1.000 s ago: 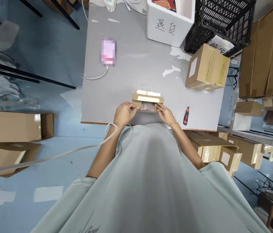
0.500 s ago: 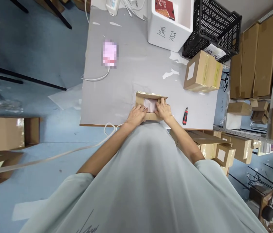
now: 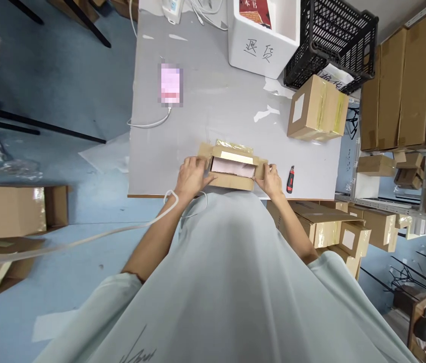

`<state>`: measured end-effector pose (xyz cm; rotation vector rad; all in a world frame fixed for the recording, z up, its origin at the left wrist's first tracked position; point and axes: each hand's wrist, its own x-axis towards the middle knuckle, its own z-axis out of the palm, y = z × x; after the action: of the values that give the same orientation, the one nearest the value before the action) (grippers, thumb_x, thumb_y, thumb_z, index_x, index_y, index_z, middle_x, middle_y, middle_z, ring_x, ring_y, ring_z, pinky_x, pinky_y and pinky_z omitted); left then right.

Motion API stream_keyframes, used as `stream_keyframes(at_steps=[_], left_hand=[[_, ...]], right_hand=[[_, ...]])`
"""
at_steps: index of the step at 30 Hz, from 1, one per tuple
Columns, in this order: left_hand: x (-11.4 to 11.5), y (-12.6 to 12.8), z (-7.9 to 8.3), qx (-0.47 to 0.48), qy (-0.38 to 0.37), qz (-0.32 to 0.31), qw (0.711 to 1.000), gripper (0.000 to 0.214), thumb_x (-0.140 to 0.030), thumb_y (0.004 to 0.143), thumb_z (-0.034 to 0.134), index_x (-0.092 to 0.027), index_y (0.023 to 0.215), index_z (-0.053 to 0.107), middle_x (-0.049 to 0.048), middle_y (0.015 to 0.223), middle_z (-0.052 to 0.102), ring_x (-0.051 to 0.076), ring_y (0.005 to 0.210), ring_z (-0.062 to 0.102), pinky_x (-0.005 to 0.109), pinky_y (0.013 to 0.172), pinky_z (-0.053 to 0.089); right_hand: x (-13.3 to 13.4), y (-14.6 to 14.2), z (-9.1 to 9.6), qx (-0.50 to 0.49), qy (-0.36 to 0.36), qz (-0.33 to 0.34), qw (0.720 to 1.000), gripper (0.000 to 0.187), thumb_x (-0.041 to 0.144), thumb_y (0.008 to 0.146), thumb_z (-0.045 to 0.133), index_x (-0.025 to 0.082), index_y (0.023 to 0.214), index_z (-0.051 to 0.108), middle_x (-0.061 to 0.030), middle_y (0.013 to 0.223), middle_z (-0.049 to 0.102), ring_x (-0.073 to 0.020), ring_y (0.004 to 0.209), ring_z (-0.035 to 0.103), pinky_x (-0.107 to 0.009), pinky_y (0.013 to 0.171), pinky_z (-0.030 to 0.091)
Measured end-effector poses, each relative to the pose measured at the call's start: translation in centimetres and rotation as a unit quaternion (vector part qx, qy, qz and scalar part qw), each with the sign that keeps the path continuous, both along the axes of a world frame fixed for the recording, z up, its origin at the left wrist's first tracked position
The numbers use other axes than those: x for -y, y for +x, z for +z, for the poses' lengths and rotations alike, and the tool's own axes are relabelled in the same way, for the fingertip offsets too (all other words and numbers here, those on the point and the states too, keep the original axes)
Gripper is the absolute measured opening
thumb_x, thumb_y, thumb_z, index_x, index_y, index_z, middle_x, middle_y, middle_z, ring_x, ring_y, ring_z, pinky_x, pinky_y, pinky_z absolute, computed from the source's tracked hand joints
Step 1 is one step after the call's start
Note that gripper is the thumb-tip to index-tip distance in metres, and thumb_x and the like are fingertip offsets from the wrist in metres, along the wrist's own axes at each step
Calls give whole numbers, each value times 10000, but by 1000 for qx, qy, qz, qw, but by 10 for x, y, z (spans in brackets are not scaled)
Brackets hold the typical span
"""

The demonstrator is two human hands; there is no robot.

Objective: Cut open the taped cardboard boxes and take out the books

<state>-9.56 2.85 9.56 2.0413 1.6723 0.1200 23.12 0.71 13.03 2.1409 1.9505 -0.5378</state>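
Note:
A small cardboard box [image 3: 231,180] sits at the near edge of the grey table [image 3: 205,106], its flaps folded outward. Inside lies something pale pink [image 3: 233,167]. My left hand [image 3: 191,174] grips the left side flap, fingers curled on it. My right hand [image 3: 272,180] holds the right side flap the same way. The far flap carries shiny tape.
A red utility knife [image 3: 290,180] lies right of the box. A taped carton [image 3: 316,109], a white foam box [image 3: 263,38] and a black crate [image 3: 329,40] stand at the far right. A phone with cable [image 3: 170,84] lies far left. Cartons crowd the floor and shelves.
Both hands have moved from the box's middle out to its sides, spreading the side flaps apart. The box now stands open with the pink contents showing.

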Motion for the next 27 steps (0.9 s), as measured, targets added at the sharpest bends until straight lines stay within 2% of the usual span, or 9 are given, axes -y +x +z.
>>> stream_keyframes(at_steps=[5, 8, 10, 12, 15, 18, 21, 24, 27], left_hand=[[-5, 16, -5, 3, 5, -9, 1000, 523, -409, 1070, 697, -123, 1508, 680, 262, 1462, 669, 470, 1388, 592, 590, 1188, 543], [-12, 33, 1, -3, 26, -17, 1000, 463, -364, 1075, 659, -133, 1471, 723, 251, 1456, 680, 465, 1398, 587, 585, 1198, 539], [-20, 45, 5, -1, 30, -42, 999, 445, -326, 1071, 650, -139, 1462, 750, 241, 1449, 696, 451, 1396, 596, 571, 1204, 539], [-28, 56, 6, 6, 18, -86, 996, 407, -281, 1057, 641, -152, 1409, 800, 232, 1443, 719, 441, 1388, 611, 570, 1199, 542], [-41, 72, 6, 17, -1, -116, 993, 350, -209, 1031, 609, -195, 1250, 882, 216, 1403, 761, 434, 1367, 638, 589, 1177, 548], [-51, 83, 8, 53, 17, -35, 998, 368, -206, 1042, 571, -195, 1233, 886, 203, 1357, 793, 405, 1334, 685, 554, 1164, 563], [-59, 91, 11, 134, 7, 61, 989, 326, -242, 1048, 590, -194, 1201, 873, 147, 1270, 848, 332, 1183, 778, 465, 1122, 598], [-61, 94, 12, 210, -25, 100, 972, 269, -240, 1019, 612, -208, 1088, 871, 94, 1142, 890, 277, 1042, 819, 409, 1070, 625], [-56, 92, 10, 249, -40, 127, 959, 231, -246, 978, 660, -191, 1064, 867, 95, 1146, 903, 267, 1054, 829, 383, 1061, 638]], right_hand=[[1, -12, -14, -35, 60, -11, 998, 415, 441, 1179, 603, 128, 1418, 738, -245, 1395, 671, -383, 1304, 631, -502, 1083, 616], [-5, -22, -8, -75, 68, 42, 994, 457, 369, 1224, 447, 136, 1419, 789, -227, 1358, 742, -373, 1310, 646, -525, 1210, 562], [-13, -27, -1, -99, 54, 82, 990, 534, 332, 1229, 384, 135, 1625, 683, -217, 1503, 733, -361, 1402, 644, -513, 1278, 531], [-22, -31, 5, -108, 36, 102, 988, 624, 290, 1218, 358, 124, 1811, 462, -212, 1714, 619, -340, 1535, 603, -482, 1306, 525], [-36, -34, 10, -102, 5, 102, 990, 712, 275, 1202, 382, 134, 1891, 270, -222, 1819, 500, -340, 1573, 605, -460, 1252, 582], [-46, -37, 10, -100, -15, 117, 988, 703, 332, 1189, 495, 163, 1860, 370, -223, 1717, 597, -357, 1500, 659, -472, 1221, 606], [-56, -42, 8, -97, -20, 146, 984, 696, 343, 1159, 616, 207, 1822, 456, -203, 1595, 705, -360, 1471, 681, -471, 1227, 594], [-65, -47, 7, -87, -38, 148, 984, 540, 322, 1199, 556, 257, 1734, 582, -166, 1474, 797, -347, 1352, 759, -453, 1144, 619], [-73, -46, 6, -93, -41, 126, 987, 425, 337, 1244, 441, 280, 1508, 768, -123, 1382, 853, -339, 1263, 798, -443, 1074, 622]])
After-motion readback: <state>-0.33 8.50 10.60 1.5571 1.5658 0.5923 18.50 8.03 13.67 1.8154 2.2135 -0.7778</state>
